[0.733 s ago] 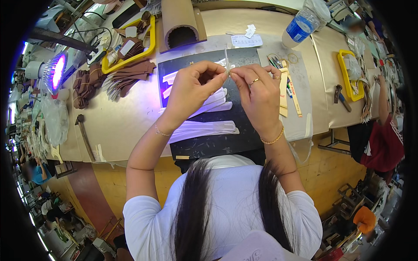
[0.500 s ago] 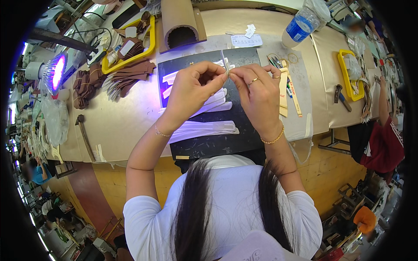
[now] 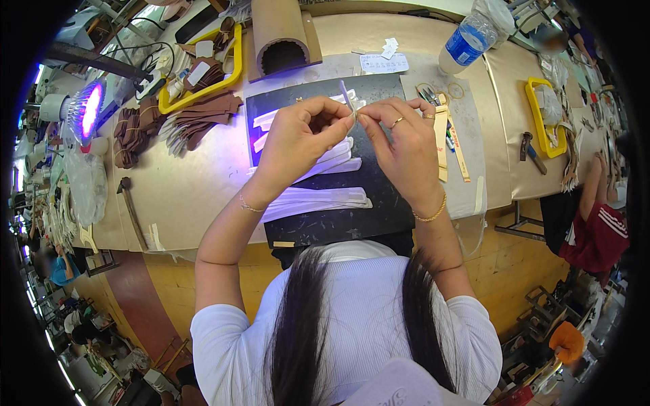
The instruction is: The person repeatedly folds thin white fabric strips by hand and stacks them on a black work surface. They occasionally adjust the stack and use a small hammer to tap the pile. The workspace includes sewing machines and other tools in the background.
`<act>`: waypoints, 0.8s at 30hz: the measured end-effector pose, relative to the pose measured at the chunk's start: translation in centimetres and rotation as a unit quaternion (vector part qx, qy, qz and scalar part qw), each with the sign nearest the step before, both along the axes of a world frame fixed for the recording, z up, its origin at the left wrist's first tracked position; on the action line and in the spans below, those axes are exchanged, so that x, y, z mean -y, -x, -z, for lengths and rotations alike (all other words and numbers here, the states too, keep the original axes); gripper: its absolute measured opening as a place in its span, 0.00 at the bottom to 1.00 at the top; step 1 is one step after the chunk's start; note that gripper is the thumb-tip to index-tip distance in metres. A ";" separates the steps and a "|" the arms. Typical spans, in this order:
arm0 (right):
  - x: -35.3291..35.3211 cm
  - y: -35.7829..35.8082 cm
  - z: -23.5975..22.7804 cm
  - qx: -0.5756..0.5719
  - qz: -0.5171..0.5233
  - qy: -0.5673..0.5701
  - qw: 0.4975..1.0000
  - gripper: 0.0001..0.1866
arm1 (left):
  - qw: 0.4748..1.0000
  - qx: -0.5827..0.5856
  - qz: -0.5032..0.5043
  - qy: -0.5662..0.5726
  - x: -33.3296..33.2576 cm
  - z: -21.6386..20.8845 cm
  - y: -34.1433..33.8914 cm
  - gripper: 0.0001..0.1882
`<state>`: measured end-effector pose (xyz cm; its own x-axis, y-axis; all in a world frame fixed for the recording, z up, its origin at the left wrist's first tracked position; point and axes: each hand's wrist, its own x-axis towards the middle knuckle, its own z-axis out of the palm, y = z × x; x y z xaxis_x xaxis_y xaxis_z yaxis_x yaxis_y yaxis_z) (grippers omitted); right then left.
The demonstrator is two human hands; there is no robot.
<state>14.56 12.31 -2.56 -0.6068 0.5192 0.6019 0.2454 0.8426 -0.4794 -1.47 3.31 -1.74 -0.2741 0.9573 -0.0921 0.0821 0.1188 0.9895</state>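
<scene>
A thin white strip point(image 3: 346, 95) stands up between my two hands, its upper end tilted a little to the left. My left hand point(image 3: 302, 137) pinches it between thumb and forefinger. From the other side, the thumb and fingertips of my right hand point(image 3: 403, 144) close on the same strip. Its lower end is hidden by the fingers. Below the hands, several flat white strips point(image 3: 318, 196) lie stacked on a black mat point(image 3: 379, 183). More pale strips show behind my left wrist, tinted violet by the light.
At the left, a lit violet lamp point(image 3: 89, 114) stands near brown strips point(image 3: 200, 122) and a yellow basket point(image 3: 237, 64). A hammer point(image 3: 133, 211) lies below them. A cardboard tube point(image 3: 277, 30) and a bottle point(image 3: 464, 47) sit at the back. Pens and wooden-coloured sticks point(image 3: 458, 152) lie right.
The strip's upper end has tipped to the left and shows more of its flat face. My right hand has turned slightly. At the far right, another person's arm has shifted.
</scene>
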 end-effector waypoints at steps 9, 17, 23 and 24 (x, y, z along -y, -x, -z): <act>-1.2 -2.9 0.4 -0.079 -0.008 0.240 0.967 0.02 | 0.993 0.033 0.043 0.108 1.5 -1.3 1.6 0.10; -2.5 -6.8 2.5 -0.132 0.041 0.329 0.934 0.03 | 0.971 -0.015 0.094 0.220 3.5 1.3 3.5 0.10; -1.7 -6.5 2.4 -0.110 0.055 0.316 0.941 0.04 | 0.972 -0.035 0.094 0.212 3.8 1.8 3.5 0.10; -1.6 -6.5 2.4 -0.109 0.054 0.315 0.941 0.04 | 0.969 -0.031 0.100 0.223 3.9 1.8 3.4 0.10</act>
<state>21.05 13.95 -4.92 -0.4275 0.8662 0.2588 0.1507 0.3505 -0.9244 -4.86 -0.64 -3.58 -0.1054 0.8609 -0.4977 0.2053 0.5086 0.8362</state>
